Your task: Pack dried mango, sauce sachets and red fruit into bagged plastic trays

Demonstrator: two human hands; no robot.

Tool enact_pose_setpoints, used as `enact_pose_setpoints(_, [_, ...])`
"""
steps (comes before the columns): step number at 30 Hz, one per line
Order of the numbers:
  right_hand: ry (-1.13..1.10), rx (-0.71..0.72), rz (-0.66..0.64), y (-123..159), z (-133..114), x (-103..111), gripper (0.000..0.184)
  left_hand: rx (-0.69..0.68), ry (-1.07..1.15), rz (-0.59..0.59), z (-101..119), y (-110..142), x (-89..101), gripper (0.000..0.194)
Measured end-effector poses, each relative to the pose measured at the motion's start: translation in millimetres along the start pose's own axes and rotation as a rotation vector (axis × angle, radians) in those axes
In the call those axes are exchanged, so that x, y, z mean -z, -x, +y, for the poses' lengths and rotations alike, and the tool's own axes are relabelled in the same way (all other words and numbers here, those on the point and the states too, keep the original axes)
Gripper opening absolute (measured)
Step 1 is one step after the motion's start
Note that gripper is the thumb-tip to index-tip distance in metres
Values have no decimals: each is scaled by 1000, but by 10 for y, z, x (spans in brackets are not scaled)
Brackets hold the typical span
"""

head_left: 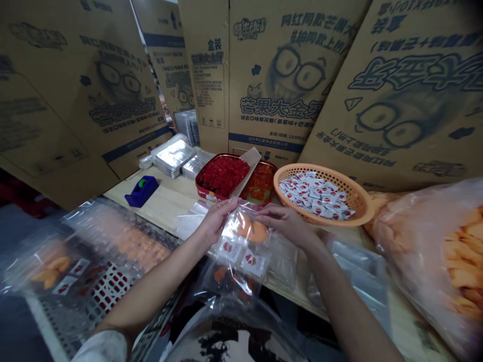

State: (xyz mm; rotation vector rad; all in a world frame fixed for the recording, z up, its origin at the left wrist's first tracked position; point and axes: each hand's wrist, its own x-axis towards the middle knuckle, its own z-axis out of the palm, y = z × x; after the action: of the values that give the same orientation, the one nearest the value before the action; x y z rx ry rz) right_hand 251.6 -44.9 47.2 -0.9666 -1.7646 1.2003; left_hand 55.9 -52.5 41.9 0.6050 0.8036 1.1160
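Two hands on one clear plastic bag (245, 254), over a wooden table (162, 201)?

Yes. The left hand (217, 219) gathers the bag's upper edge, fingers pressed together; the right hand (283, 223) lies across it, its grip hard to make out.

Inside?

Orange pieces (249, 229) and red-printed white sachets (252, 264), blurred by creased film.

Nearby?

An orange plastic basket (324, 193) of sachets, just beyond the right hand.
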Motion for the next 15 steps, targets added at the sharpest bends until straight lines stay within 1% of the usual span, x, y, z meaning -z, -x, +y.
enact_pose_setpoints(2, [32,1,4,9,-12,-14,17,-27,-32,-10,12,50,-23,27])
enact_pose_setpoints(4, [67,34,16,23,-85,-38,19,-74,-88,2,48,124,-47,28])
enact_pose_setpoints(8, [153,169,-28,54,-372,-165,17,-108,-286,41,167,352,-76,34])
enact_pose_setpoints(11, [254,250,-47,93,-588,-332,15,-184,-410,41,265,600,-80,30])
enact_pose_setpoints(13, [293,283,-26,134,-696,-447,14,-221,-416,45,348,806,-74,26])
enact_pose_setpoints(15, [254,312,16,175,-777,-541,12,-225,-395,59,465,1046,-42,25])
